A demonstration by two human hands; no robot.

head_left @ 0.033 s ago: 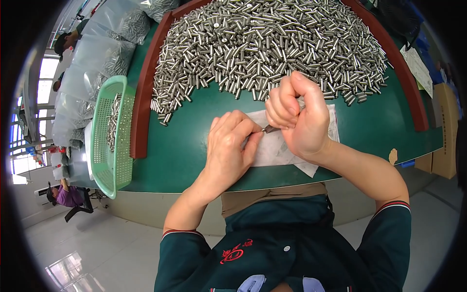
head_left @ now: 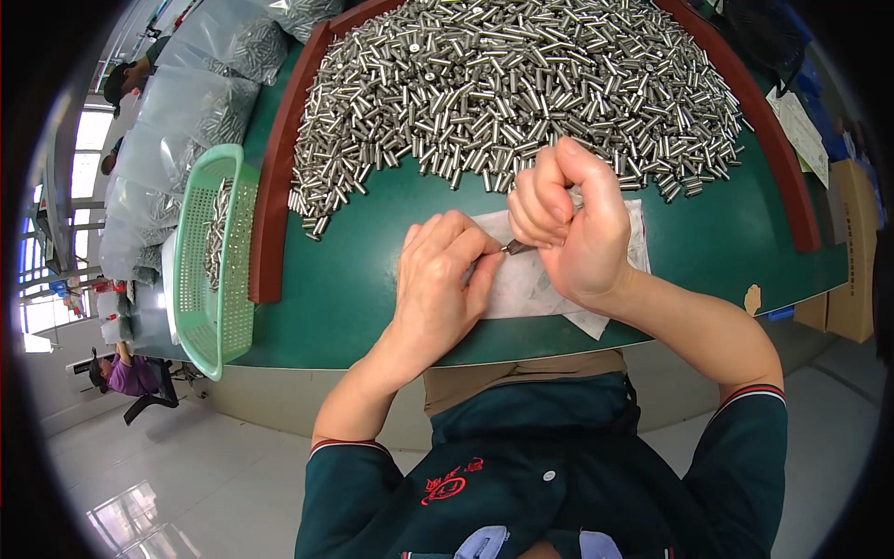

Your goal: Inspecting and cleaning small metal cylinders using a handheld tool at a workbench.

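My left hand pinches a small metal pin between thumb and forefinger, and most of the pin is hidden by the fingers. My right hand is a closed fist around a slim hand tool. Only its dark, tapered metal end shows, pointing left and meeting the pin's end; its handle is hidden in the fist. Beneath both hands lies a creased white cloth or paper sheet on the green table top. Beyond them spreads a big heap of shiny cylindrical metal pins.
Dark red rails border the heap left and right. A green plastic basket holding some pins stands at the left table edge. Clear bags of metal parts line up behind it. Cardboard stands at right. A person in purple sits far left.
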